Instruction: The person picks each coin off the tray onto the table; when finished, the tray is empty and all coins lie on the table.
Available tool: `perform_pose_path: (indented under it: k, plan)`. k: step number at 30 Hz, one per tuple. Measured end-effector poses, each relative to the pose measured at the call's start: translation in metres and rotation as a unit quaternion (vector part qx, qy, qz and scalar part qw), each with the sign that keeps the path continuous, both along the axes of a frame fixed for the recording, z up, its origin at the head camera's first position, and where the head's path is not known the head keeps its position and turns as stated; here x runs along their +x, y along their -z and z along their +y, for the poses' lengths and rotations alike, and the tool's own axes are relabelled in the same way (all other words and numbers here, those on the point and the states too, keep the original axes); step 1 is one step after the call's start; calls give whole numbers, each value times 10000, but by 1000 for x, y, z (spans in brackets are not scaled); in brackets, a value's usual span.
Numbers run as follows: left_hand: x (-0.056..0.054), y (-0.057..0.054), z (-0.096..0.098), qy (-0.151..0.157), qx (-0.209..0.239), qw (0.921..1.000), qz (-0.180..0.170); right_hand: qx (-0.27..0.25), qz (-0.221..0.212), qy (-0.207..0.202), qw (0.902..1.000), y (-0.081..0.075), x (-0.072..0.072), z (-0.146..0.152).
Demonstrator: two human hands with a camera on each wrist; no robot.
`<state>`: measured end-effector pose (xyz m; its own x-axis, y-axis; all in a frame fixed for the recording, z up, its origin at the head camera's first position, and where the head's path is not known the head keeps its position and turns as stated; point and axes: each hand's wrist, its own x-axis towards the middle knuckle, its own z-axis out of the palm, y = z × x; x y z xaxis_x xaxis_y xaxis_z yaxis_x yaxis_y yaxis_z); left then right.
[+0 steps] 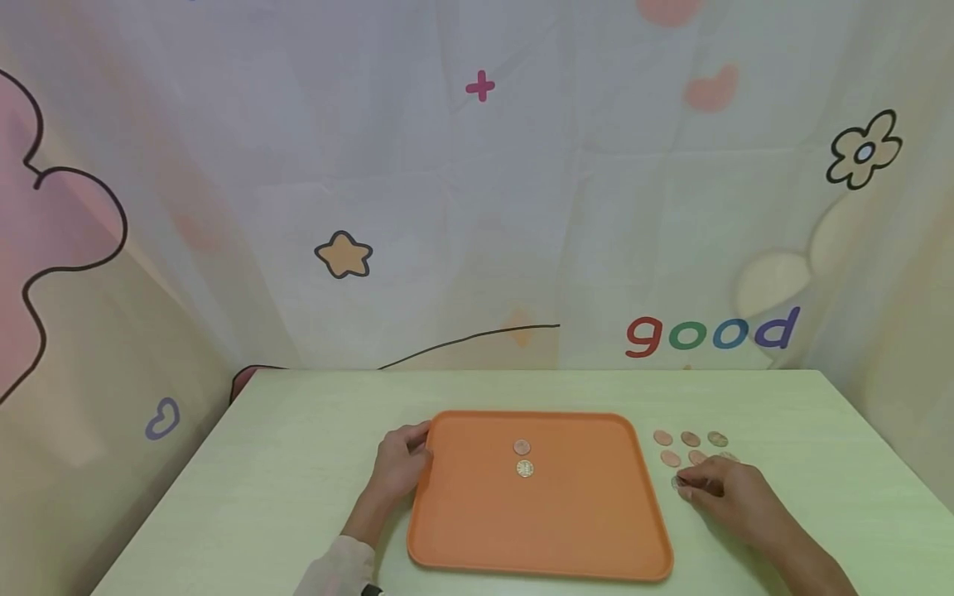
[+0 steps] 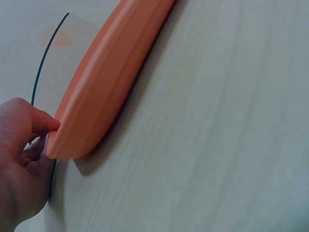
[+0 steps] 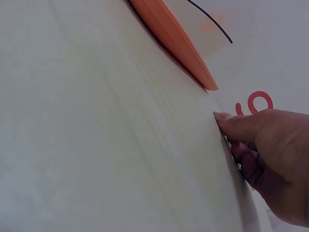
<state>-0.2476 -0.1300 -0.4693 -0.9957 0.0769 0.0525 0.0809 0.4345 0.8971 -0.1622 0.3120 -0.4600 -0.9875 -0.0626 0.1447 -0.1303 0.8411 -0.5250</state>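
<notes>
An orange tray (image 1: 540,530) lies on the table, with a copper coin (image 1: 522,447) and a pale gold coin (image 1: 525,468) inside it, one behind the other. My left hand (image 1: 402,463) grips the tray's left rim near the far corner; in the left wrist view its thumb and fingers pinch the tray edge (image 2: 96,92). To the right of the tray, my right hand (image 1: 734,497) pinches a silvery coin (image 1: 677,483) by thumb and fingertips, close over the table. Several more coins (image 1: 690,439) lie in rows just beyond that hand, some partly covered by it.
The pale wooden table (image 1: 261,497) reaches back to a printed curtain (image 1: 447,207) hanging behind it. The tray's raised rim (image 1: 656,505) stands between the loose coins and the tray floor. Curtain also hangs along both sides.
</notes>
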Motion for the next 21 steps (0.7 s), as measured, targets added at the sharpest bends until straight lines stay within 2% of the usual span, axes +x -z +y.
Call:
perform_pose_path:
  k: [21]
  plan:
    - [1, -1, 0, 50, 30, 10000, 39, -309, 104, 177, 9993, 5, 5, 0]
